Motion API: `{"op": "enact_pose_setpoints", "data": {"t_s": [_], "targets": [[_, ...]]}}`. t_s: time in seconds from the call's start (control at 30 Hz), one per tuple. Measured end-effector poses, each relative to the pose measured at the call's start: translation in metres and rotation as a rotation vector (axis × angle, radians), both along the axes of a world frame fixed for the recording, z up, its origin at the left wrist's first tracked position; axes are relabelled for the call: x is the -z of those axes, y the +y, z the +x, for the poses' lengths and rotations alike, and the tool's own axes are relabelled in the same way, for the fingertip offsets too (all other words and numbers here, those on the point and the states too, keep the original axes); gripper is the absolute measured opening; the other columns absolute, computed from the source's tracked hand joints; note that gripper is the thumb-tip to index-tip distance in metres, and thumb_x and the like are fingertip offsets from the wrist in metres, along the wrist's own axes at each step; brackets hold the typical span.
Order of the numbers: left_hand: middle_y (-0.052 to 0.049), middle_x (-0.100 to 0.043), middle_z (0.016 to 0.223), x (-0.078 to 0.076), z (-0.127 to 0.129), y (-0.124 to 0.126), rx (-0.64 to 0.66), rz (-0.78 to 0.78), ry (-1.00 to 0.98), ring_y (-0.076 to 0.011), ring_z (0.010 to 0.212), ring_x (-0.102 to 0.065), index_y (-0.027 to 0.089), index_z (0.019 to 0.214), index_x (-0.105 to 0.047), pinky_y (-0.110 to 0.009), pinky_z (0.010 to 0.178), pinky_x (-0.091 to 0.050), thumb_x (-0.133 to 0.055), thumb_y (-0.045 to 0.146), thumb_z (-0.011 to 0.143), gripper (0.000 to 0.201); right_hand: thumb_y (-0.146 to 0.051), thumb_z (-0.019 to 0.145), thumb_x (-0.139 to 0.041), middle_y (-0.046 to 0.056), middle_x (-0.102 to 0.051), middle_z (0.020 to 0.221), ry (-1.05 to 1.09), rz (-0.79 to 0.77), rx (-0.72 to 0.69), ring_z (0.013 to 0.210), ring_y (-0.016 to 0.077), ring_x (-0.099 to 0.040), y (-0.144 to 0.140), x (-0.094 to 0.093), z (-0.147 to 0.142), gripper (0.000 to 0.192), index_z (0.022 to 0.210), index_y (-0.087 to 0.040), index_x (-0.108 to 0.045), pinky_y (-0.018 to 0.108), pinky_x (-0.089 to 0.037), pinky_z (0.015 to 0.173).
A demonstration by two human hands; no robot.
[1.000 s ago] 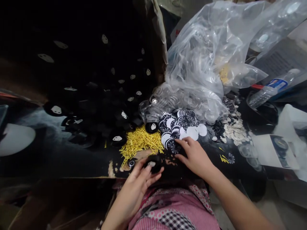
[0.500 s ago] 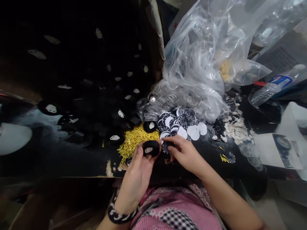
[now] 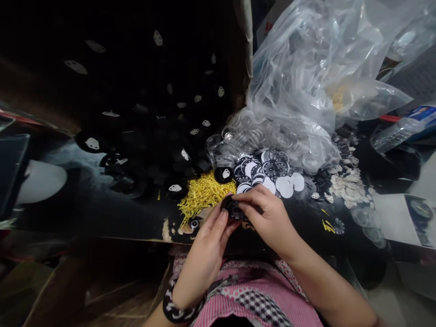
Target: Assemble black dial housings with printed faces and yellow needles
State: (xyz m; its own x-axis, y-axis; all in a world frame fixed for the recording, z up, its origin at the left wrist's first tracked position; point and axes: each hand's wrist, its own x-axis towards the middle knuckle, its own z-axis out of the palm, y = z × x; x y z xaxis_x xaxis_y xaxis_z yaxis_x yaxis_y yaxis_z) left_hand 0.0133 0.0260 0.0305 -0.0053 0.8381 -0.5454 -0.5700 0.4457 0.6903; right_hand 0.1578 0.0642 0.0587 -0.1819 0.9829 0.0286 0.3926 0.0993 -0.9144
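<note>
My left hand (image 3: 211, 232) is closed on a round black plastic case (image 3: 225, 203), mostly hidden by the fingers. My right hand (image 3: 267, 212) pinches a black dial disc (image 3: 235, 209) with printed marks, held at the face of the case. Whether the disc sits fully inside the case I cannot tell. Just beyond the hands lie a heap of yellow clock-hand-like slivers (image 3: 204, 193) and a pile of printed black and white dial discs (image 3: 252, 169). Another black case (image 3: 224, 175) with a white tag rests between them.
Clear plastic rings (image 3: 254, 131) spill from a large plastic bag (image 3: 299, 68) at the back. Small white tags (image 3: 349, 184) are heaped at right, near a white box (image 3: 395, 218). Several black cases with white tags fill the dark area at left. A bottle (image 3: 405, 127) lies at far right.
The black case has turned from its tagged side, and the left hand has tilted with it. The right hand has brought the dial disc against the case. The whole view has shifted.
</note>
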Motion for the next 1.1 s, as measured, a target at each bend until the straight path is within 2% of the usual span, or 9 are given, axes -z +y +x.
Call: {"op": "enact_pose_setpoints", "data": {"t_s": [0.07,0.2,0.37,0.5,0.63,0.77,0.83,0.97,1.1], "targets": [[-0.003,-0.065,0.133,0.003,0.0,-0.003,0.046,0.016,0.04,-0.0264,0.13,-0.053,0.03,0.116,-0.071,-0.037,0.106,-0.047,-0.071,0.044,0.082,0.037,-0.014,0.086,-0.06,0.001,-0.062,0.089,-0.054,-0.014,0.01,0.081,0.0148,-0.06,0.001,-0.001,-0.005,0.012,0.094,-0.022,-0.065,0.03,-0.048,0.075],[-0.001,-0.062,0.138,0.01,-0.006,-0.004,0.195,0.09,0.181,-0.0242,0.134,-0.048,0.03,0.124,-0.067,-0.035,0.113,-0.038,-0.067,0.042,0.086,0.04,-0.017,0.085,-0.061,0.0,-0.061,0.082,-0.104,-0.143,0.012,0.074,0.0149,-0.058,0.005,0.003,-0.004,0.007,0.089,-0.021,-0.057,0.029,-0.046,0.069],[-0.003,-0.065,0.133,0.017,-0.013,-0.008,0.316,0.13,0.187,-0.0243,0.126,-0.057,0.027,0.124,-0.065,-0.036,0.107,-0.045,-0.068,0.038,0.084,0.042,-0.023,0.082,-0.066,-0.001,-0.06,0.082,-0.095,-0.276,-0.044,0.067,0.0132,-0.055,-0.004,0.008,0.007,0.021,0.099,-0.021,-0.056,0.027,-0.045,0.062],[-0.006,-0.071,0.121,0.033,-0.018,-0.026,0.389,0.108,0.222,-0.0263,0.113,-0.065,0.024,0.119,-0.067,-0.04,0.099,-0.051,-0.07,0.03,0.081,0.038,-0.013,0.084,-0.057,0.001,-0.065,0.088,-0.125,-0.339,-0.168,0.074,0.0138,-0.059,-0.025,0.011,0.01,0.021,0.104,-0.02,-0.059,0.028,-0.047,0.068],[-0.007,-0.073,0.113,0.042,-0.03,-0.04,0.307,0.069,0.295,-0.0267,0.112,-0.066,0.022,0.11,-0.07,-0.041,0.102,-0.049,-0.073,0.027,0.077,0.033,-0.014,0.088,-0.057,0.003,-0.07,0.097,-0.217,-0.301,-0.274,0.081,0.0148,-0.063,-0.026,0.013,0.006,0.022,0.108,-0.02,-0.063,0.029,-0.046,0.075],[-0.007,-0.074,0.112,0.041,-0.04,-0.037,0.096,-0.02,0.214,-0.025,0.105,-0.069,0.022,0.115,-0.065,-0.04,0.095,-0.054,-0.074,0.033,0.078,0.04,-0.021,0.093,-0.056,0.006,-0.07,0.093,-0.636,-0.018,-0.278,0.089,0.0219,-0.061,-0.009,0.017,-0.007,0.012,0.094,-0.018,-0.067,0.037,-0.038,0.079],[-0.005,-0.074,0.11,0.038,-0.043,-0.034,0.002,-0.03,0.169,-0.0224,0.102,-0.07,0.022,0.112,-0.065,-0.036,0.093,-0.056,-0.076,0.033,0.077,0.039,-0.023,0.094,-0.055,0.006,-0.069,0.092,-0.779,0.11,-0.343,0.088,0.0234,-0.06,-0.001,0.021,-0.018,0.013,0.094,-0.019,-0.066,0.038,-0.034,0.076],[-0.004,-0.076,0.102,0.035,-0.048,-0.034,-0.071,-0.033,0.155,-0.0195,0.094,-0.072,0.021,0.108,-0.066,-0.03,0.085,-0.059,-0.078,0.03,0.076,0.035,-0.024,0.097,-0.052,0.006,-0.068,0.089,-0.913,0.281,-0.435,0.084,0.0241,-0.058,0.007,0.032,-0.035,0.014,0.093,-0.019,-0.065,0.038,-0.029,0.072],[-0.006,-0.074,0.109,0.031,-0.044,-0.033,-0.152,-0.028,0.092,-0.0218,0.103,-0.07,0.022,0.108,-0.067,-0.035,0.093,-0.056,-0.077,0.029,0.076,0.034,-0.022,0.098,-0.05,0.006,-0.069,0.087,-0.889,0.325,-0.445,0.083,0.0227,-0.057,0.01,0.038,-0.038,0.017,0.09,-0.018,-0.064,0.037,-0.028,0.073]]}}
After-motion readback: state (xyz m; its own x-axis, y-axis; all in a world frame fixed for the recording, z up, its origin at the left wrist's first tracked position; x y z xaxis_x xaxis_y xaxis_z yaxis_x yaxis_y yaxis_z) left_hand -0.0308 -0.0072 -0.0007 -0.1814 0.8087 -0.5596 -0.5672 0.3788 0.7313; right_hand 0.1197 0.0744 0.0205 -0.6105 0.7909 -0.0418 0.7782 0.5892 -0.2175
